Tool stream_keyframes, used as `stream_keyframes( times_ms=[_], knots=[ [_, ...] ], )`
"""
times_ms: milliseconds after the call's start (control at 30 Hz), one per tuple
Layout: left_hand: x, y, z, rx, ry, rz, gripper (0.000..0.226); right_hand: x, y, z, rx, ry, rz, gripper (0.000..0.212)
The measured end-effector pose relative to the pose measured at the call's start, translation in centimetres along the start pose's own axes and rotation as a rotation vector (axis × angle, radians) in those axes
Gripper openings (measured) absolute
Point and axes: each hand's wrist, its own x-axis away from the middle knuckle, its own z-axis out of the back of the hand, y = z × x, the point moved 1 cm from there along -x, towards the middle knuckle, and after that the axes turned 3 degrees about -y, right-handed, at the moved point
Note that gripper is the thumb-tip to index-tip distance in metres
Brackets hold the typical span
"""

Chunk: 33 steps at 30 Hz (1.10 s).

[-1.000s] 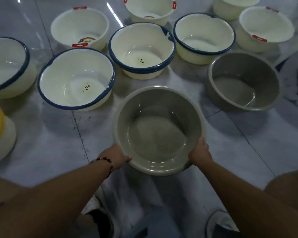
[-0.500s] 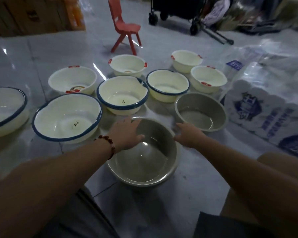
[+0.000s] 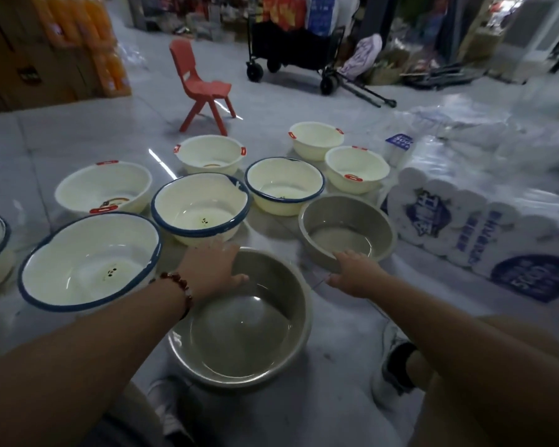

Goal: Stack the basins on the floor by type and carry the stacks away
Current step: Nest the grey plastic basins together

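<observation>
Both hands have let go of the near grey basin (image 3: 239, 321), which they gripped by its rim a second ago, and now reach forward. Left hand (image 3: 210, 269) hovers flat over that basin's far rim, fingers straight, holding nothing. Right hand (image 3: 355, 275) stretches toward the near rim of the far grey basin (image 3: 347, 233), fingers relaxed and spread; whether they touch it I cannot tell. The near grey basin now sits on the floor (image 3: 336, 343) just in front of the person, and the far one stands a little beyond it to the right, beside wrapped packs of tissue (image 3: 475, 230). Since the view has lifted, more shows: blue-rimmed cream basins (image 3: 88, 262) to the left and centre, and red-handled cream basins (image 3: 104, 188) behind them. Releasing one grey basin and reaching for its match suggests the grey pair is about to be nested, starting the first stack.
</observation>
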Motion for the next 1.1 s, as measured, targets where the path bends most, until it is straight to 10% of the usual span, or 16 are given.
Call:
stream_keyframes(
  times_ms=[600,1100],
  knots=[
    [-20.6,10.6,-5.2,0.128,-0.126,-0.192,0.059,-24.0,6.2,-9.6,-0.115,-0.156,-0.268,0.071],
    [-24.5,10.8,-7.5,0.185,-0.395,-0.191,0.057,-26.5,8.7,-12.4,-0.390,-0.037,-0.537,0.039]
  ],
)
